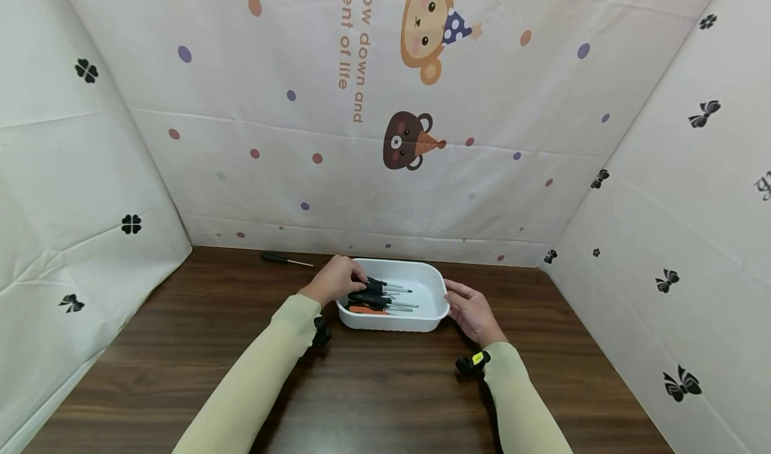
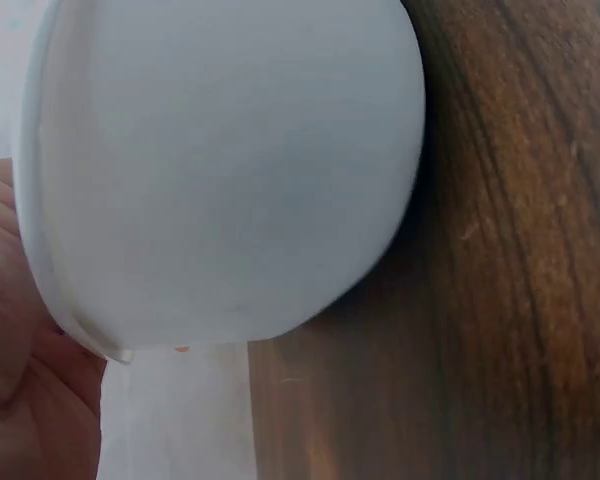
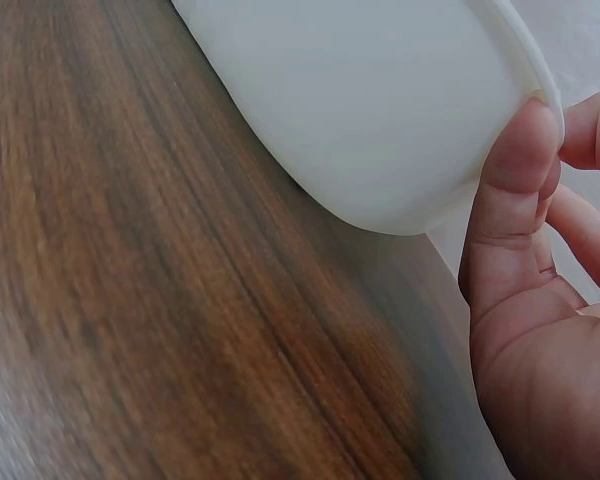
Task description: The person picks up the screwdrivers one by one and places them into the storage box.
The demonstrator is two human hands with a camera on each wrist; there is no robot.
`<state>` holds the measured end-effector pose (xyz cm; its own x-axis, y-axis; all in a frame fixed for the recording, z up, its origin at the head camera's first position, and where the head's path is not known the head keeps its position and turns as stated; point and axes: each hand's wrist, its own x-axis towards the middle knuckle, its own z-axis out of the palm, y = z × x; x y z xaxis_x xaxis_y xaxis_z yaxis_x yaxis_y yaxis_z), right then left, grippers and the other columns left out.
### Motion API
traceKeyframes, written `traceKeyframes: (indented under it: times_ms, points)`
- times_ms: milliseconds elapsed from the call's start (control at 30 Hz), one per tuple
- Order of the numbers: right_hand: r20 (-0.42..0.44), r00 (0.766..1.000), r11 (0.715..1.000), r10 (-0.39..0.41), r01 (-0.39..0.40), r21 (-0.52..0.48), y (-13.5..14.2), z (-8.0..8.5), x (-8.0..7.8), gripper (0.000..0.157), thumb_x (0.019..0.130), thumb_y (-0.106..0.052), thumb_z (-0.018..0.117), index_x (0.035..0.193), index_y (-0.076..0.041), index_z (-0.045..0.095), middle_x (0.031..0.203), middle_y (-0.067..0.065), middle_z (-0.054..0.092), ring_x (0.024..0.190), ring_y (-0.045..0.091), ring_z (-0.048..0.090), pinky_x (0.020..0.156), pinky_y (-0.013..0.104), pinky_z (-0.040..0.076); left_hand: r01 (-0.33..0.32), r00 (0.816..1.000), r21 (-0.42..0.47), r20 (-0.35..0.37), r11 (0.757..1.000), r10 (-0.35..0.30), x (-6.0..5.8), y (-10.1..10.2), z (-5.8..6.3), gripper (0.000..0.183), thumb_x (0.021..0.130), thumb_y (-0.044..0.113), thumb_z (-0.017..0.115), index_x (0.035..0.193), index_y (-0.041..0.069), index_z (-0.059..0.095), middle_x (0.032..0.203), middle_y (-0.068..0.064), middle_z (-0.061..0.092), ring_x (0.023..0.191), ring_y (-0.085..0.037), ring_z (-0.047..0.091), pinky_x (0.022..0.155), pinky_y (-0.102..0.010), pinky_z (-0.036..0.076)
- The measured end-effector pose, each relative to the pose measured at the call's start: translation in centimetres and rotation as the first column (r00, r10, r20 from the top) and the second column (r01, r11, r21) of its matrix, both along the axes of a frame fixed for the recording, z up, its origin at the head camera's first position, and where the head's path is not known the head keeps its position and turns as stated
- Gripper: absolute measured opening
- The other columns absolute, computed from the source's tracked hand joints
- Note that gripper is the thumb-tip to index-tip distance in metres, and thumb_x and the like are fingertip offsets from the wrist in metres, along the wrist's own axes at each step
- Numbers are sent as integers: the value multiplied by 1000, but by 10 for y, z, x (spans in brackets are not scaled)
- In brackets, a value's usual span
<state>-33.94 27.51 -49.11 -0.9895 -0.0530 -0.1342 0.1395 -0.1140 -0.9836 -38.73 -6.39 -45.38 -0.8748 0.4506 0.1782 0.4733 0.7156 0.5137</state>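
Note:
A white plastic tray [image 1: 430, 286] with rounded corners sits on the table. Several screwdrivers [image 1: 370, 298] lie in its left half, mostly black-handled, their shafts pointing right. One with an orange handle [image 1: 366, 310] is nearest the front wall. My left hand [image 1: 338, 281] reaches over the tray's left end, with bent fingertips among the black handles; whether they grip one is hidden. In the left wrist view, the tray's outer wall [image 2: 230, 180] covers those fingers. My right hand [image 3: 550, 330] pinches the rim at the tray's right end between thumb and fingers.
Another black-handled screwdriver [image 1: 275, 257] lies on the brown wood table [image 1: 385, 387] at the back left, outside the tray. Printed white cloth [image 1: 271, 179] hangs behind the table's back edge, with more white cloth at both sides.

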Motion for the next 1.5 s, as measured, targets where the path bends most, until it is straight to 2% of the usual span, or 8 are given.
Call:
traceKeyframes:
  times_ms: [200, 400, 700, 1067, 1300, 1400, 1500]
  points:
    - [1, 1000, 1000, -1, 1, 5, 0, -1, 0, 53, 100, -6, 62, 151, 0, 48, 131, 11, 70, 85, 9, 71, 75, 24, 60, 41, 999, -111, 14, 993, -40, 1, 2, 6, 6, 91, 16, 79, 96, 17, 82, 100, 1, 78, 86, -11, 69, 76, -30, 59]
    - [2, 1000, 1000, -3, 3, 5, 0, -1, 0, 53, 100, -6, 63, 150, -1, 48, 133, 12, 69, 85, 9, 71, 76, 24, 60, 74, 997, -184, -15, 980, -78, -1, 3, 9, 4, 90, 17, 80, 94, 17, 82, 97, 3, 77, 86, -10, 68, 77, -30, 58]
    - [-2, 1000, 1000, -4, 4, 6, 0, 0, 1, 53, 100, -6, 63, 151, 0, 48, 130, 12, 70, 84, 9, 71, 76, 24, 60, 99, 995, -252, 5, 963, -101, -2, 5, 17, 8, 89, 19, 81, 91, 11, 81, 94, 4, 75, 80, -8, 62, 76, -30, 55]
    - [-7, 1000, 1000, -3, 3, -3, -1, -1, 1, 52, 101, -5, 61, 151, 1, 47, 127, 9, 72, 84, 9, 71, 75, 24, 60, 114, 992, -296, -22, 948, -126, 0, 4, 18, 5, 93, 13, 76, 96, 14, 81, 97, 2, 75, 82, -10, 64, 78, -32, 56]
    - [-5, 1000, 1000, -1, 1, -5, -1, -1, 0, 53, 101, -5, 62, 151, 1, 47, 125, 8, 73, 84, 9, 71, 75, 24, 60, 127, 989, -283, -41, 951, -144, -2, 2, 15, 6, 95, 13, 74, 94, 15, 80, 93, 3, 75, 76, -7, 61, 75, -30, 55]
    - [-2, 1000, 1000, -1, 1, -13, -1, 0, 1, 53, 100, -4, 62, 151, 1, 47, 125, 8, 73, 85, 9, 71, 76, 24, 61, 115, 992, -229, -33, 967, -126, -3, -1, 15, 9, 97, 15, 72, 93, 15, 80, 91, 4, 74, 75, -8, 59, 74, -30, 55]
    - [1, 1000, 1000, 3, -3, -9, 0, 0, 1, 53, 100, -5, 62, 151, 0, 47, 127, 9, 72, 87, 10, 72, 77, 25, 61, 95, 995, -130, -13, 987, -98, -4, -5, 15, 11, 98, 17, 70, 97, 13, 80, 92, 3, 73, 77, -10, 60, 75, -31, 55]
